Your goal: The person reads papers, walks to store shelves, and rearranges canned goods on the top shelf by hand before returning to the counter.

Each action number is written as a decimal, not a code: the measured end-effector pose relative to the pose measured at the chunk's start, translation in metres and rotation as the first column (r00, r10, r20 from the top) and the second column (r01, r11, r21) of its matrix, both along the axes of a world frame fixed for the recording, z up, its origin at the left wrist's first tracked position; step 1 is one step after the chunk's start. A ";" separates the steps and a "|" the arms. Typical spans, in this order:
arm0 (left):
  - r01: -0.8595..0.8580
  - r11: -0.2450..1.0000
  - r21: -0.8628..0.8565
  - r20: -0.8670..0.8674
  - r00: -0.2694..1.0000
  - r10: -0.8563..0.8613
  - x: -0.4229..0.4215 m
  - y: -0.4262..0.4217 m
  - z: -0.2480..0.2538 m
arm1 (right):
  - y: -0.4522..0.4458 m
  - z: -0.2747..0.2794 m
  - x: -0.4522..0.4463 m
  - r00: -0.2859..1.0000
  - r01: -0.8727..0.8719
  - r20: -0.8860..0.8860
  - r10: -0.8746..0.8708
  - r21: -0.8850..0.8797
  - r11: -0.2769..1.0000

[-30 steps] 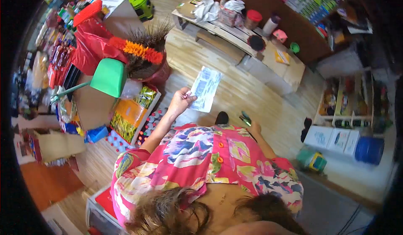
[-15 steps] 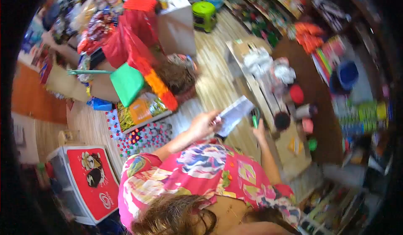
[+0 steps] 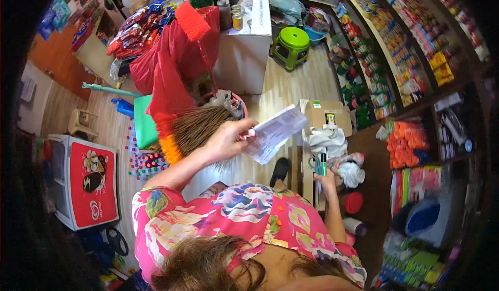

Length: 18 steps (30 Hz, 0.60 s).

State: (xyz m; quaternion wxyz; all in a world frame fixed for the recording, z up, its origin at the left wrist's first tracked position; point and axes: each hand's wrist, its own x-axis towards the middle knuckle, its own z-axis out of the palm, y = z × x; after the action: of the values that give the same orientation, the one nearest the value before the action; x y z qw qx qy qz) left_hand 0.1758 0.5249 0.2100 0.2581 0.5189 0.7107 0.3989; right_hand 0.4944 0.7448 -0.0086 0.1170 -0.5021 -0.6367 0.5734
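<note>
My left hand [image 3: 228, 139] pinches the edge of a printed white paper [image 3: 276, 133], which reaches out to the right over the floor. At the right, my right hand [image 3: 326, 179] is closed round a green marker [image 3: 323, 161] and a dark teal item beside it, perhaps scissors. That hand is close to the bench with white plastic bags [image 3: 327, 141]. Just beyond my left forearm stand a stick broom [image 3: 200, 130] and a red plastic bag [image 3: 179, 65].
A red freezer [image 3: 93, 182] stands at the left, with bottles [image 3: 148, 161] on the floor near it. Ahead are a white counter [image 3: 239, 57] and a green stool [image 3: 292, 44]. Stocked shelves [image 3: 400, 47] line the right, and an open carton [image 3: 332, 115] sits on the bench.
The view has turned to the right, bringing the shelves and freezer into sight. My left hand still holds the paper, and my right hand with the marker is now beside the bench.
</note>
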 end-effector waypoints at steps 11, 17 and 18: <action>-0.447 0.894 -0.009 0.652 0.676 0.344 -0.077 0.131 -0.017 | 0.235 -0.005 -0.201 0.955 -0.243 -0.204 0.214 -0.131 0.961; -0.573 0.814 -0.096 0.565 0.641 0.519 -0.138 0.154 -0.044 | 0.259 0.034 -0.356 0.874 -0.440 -0.299 0.384 -0.150 0.885; -0.598 0.795 -0.096 0.561 0.628 0.540 -0.152 0.165 -0.052 | 0.270 0.035 -0.381 0.855 -0.471 -0.323 0.407 -0.150 0.869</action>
State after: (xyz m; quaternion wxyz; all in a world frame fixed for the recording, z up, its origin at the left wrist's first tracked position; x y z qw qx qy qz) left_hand 0.0240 0.6896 0.1580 0.2895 0.1384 0.7083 0.6288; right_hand 0.1136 1.0147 0.0261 0.0141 -0.2661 -0.6429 0.7181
